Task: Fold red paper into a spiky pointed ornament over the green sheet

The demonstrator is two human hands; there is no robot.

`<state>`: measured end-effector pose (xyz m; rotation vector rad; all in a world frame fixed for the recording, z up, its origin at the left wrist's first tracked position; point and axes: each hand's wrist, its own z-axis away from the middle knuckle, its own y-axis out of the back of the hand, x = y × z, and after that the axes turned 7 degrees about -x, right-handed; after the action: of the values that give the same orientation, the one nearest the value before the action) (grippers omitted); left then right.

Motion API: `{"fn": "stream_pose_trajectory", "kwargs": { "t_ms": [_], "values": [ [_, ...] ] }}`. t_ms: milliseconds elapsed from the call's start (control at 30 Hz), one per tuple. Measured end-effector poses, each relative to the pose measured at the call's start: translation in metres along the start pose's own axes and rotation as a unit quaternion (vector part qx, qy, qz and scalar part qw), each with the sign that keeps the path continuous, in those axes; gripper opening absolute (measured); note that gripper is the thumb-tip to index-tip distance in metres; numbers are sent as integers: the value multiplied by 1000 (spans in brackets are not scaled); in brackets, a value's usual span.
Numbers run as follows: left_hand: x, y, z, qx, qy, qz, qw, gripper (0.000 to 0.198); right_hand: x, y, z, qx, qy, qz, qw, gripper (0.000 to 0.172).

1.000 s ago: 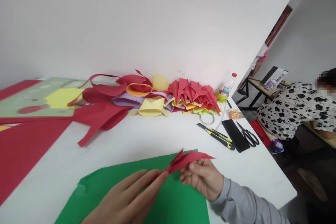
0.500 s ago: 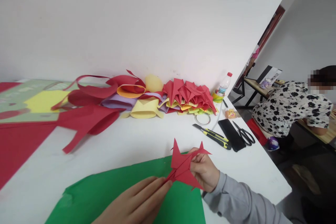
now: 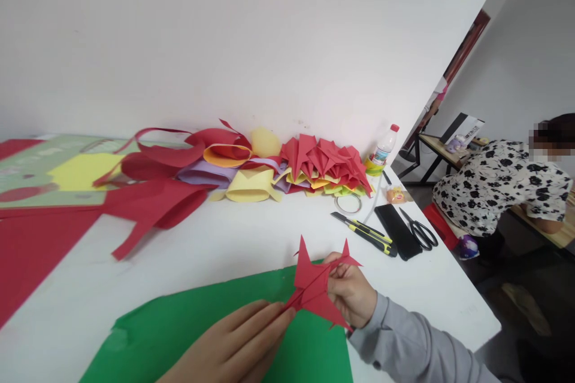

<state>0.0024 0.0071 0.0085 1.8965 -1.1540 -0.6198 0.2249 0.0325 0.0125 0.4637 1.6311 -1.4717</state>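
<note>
A folded red paper figure with several pointed tips is held above a green sheet near the front of the table. My left hand pinches its lower left end, fingers pressed together. On its right side, my right hand grips the figure between thumb and curled fingers. Part of the paper hides some of the right fingertips.
Red folded paper pieces and rolled coloured paper shapes line the wall. At right are a tape roll, cutter knives, a black case, scissors and a bottle. A person bends over another table.
The view has shifted slightly, so the items on the table appear a little farther right. Both hands keep their hold on the red paper figure, whose lower right tip sits slightly lower.
</note>
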Motion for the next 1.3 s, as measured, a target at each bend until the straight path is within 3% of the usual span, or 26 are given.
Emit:
{"fn": "stream_pose_trajectory", "kwargs": {
  "t_ms": [267,400,633,833,1100,1300],
  "values": [
    [-5,18,-12,-18,-52,-10,998,42,1,2,0,-8,1,3,1000,39],
    [-4,11,-8,-2,-35,-27,999,44,1,3,0,-5,0,10,1000,40],
    [-1,-2,-11,101,-13,3,995,35,2,1,0,0,1,-12,1000,41],
    [1,2,-16,117,-4,26,993,41,1,0,0,3,-3,-14,1000,41],
    [-1,-7,-7,99,-11,25,995,41,0,0,1,16,-13,-16,1000,41],
    [1,1,-17,126,-6,32,992,42,0,1,0,13,-12,-18,1000,41]
  ]
}}
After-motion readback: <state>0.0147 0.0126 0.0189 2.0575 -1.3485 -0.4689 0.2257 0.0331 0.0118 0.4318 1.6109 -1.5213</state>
